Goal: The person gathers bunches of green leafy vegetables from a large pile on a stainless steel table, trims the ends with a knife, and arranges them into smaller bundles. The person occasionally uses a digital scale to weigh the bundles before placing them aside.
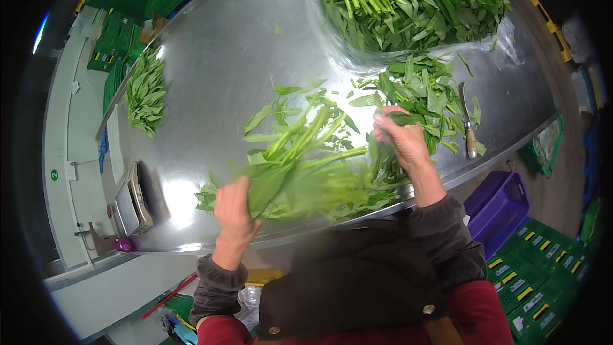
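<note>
My left hand is closed round the leafy end of a bunch of long-stemmed greens that look like water spinach. Its pale stems point away and to the right, and part of the bunch is smeared by motion. To the right, my right hand has its fingers pinched together on a few green leaves. Loose leaves and cut stem bits lie beneath and between the hands. Beyond my right hand spreads a heap of trimmings. A curved knife with a wooden handle rests right of that heap.
A large stack of greens sits on clear plastic at the far right of the metal table. A smaller bundle and a scale are at the left edge. A purple crate and green crates stand right, below the table.
</note>
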A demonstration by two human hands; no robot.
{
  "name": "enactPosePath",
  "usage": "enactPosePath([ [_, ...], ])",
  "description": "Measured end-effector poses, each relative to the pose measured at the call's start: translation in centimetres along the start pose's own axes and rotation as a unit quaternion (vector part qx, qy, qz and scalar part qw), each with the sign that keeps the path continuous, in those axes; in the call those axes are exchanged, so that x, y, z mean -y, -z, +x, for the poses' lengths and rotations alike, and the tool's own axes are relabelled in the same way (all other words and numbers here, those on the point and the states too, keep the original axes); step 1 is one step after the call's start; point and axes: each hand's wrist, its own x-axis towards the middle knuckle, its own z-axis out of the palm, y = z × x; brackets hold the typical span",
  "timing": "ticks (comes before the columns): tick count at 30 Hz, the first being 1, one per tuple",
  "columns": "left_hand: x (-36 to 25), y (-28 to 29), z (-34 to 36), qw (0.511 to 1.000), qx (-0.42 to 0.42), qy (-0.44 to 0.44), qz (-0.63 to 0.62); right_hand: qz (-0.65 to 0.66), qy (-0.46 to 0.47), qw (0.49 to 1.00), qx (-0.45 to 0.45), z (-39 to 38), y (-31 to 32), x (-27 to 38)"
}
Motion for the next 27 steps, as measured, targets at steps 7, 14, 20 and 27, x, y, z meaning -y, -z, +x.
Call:
enactPosePath([
  [7, 0.6, 0.8, 0.3, 0.995, 0.024, -0.095, -0.009, 0.049, -0.064, 0.996, 0.041, -1.1, 0.5, 1.6],
  [14, 0.3, 0.6, 1.6, 0.984, 0.018, -0.176, -0.001, 0.156, -0.216, 0.913, 0.308, -2.5, -3.7, -0.3],
  [20, 0.4, 1.9, 1.3, 0.979, 0.032, -0.201, 0.031, 0.062, -0.120, 0.988, 0.075, 0.3, 3.0, 2.1],
  [27, 0.9, 1.7, 2.1, 0.971, 0.038, -0.232, 0.051, -0.423, -0.044, 0.883, 0.199, -2.0, -1.3, 9.6],
])
